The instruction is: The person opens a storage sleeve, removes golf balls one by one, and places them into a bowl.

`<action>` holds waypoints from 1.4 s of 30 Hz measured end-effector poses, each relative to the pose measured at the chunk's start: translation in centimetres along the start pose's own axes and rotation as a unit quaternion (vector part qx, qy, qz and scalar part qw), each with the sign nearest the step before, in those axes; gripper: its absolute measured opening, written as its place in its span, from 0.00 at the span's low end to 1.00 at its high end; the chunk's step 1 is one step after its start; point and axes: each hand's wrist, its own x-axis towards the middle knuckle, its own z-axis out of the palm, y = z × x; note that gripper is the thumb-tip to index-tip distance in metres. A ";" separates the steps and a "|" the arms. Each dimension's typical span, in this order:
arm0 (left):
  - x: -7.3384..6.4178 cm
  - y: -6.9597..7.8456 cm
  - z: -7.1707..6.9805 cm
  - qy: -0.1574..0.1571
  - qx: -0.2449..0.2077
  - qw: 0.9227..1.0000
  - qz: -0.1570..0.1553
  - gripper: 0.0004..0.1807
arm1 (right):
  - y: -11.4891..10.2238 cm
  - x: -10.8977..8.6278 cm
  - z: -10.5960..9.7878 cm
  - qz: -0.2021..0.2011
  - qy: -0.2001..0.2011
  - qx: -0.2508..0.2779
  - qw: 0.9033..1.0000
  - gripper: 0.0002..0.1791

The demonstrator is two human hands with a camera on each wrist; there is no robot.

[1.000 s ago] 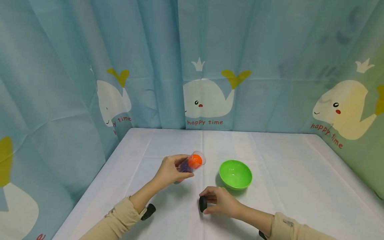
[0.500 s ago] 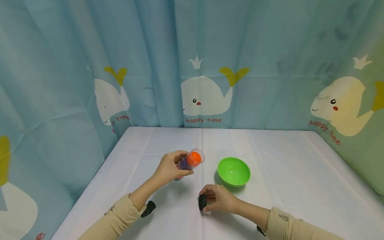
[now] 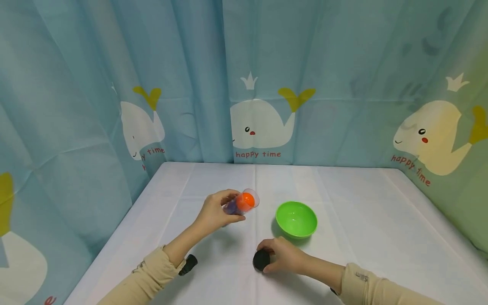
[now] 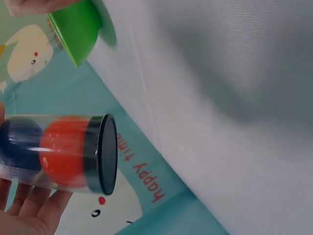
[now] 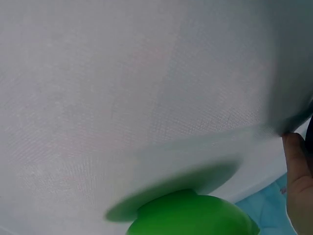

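Observation:
In the head view my left hand [image 3: 214, 214] holds a clear plastic tube [image 3: 231, 207] tilted above the table, its uncapped end towards the upper right. An orange ball [image 3: 245, 202] sits inside near that end. The left wrist view shows a dark blue ball [image 4: 20, 144] and a red ball [image 4: 63, 152] further down, beside the black end cap [image 4: 108, 154]. Low over the cloth, my right hand [image 3: 289, 256] pinches a round black lid [image 3: 261, 260] by its edge, its flat face towards the camera.
A green bowl [image 3: 296, 219] stands on the white-covered table [image 3: 362, 220], just beyond the right hand, and nothing shows inside it. Blue curtains [image 3: 198, 84] with whale prints hang behind and beside the table. A black wrist device [image 3: 188, 265] shows at the left sleeve.
My right hand has turned the black lid from edge-on to nearly face-on. My left hand and the tube have barely moved. A slight shift of the head camera moves the whole scene.

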 end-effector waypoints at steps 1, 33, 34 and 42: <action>0.0 0.0 0.0 0.000 0.000 1.000 0.002 0.27 | 0.0 -0.1 0.0 -0.001 0.002 -0.012 1.000 0.22; 0.1 0.4 -0.2 -0.009 0.028 1.000 0.007 0.27 | -0.6 -0.7 0.5 0.018 0.004 -0.143 0.990 0.31; 0.1 0.4 -0.2 -0.010 0.029 1.000 0.003 0.27 | -0.7 -0.7 0.5 0.018 0.003 -0.146 0.989 0.32; 0.1 0.2 -0.1 -0.012 0.019 0.999 -0.032 0.28 | -1.3 -1.1 -0.3 0.022 0.016 -0.101 0.995 0.28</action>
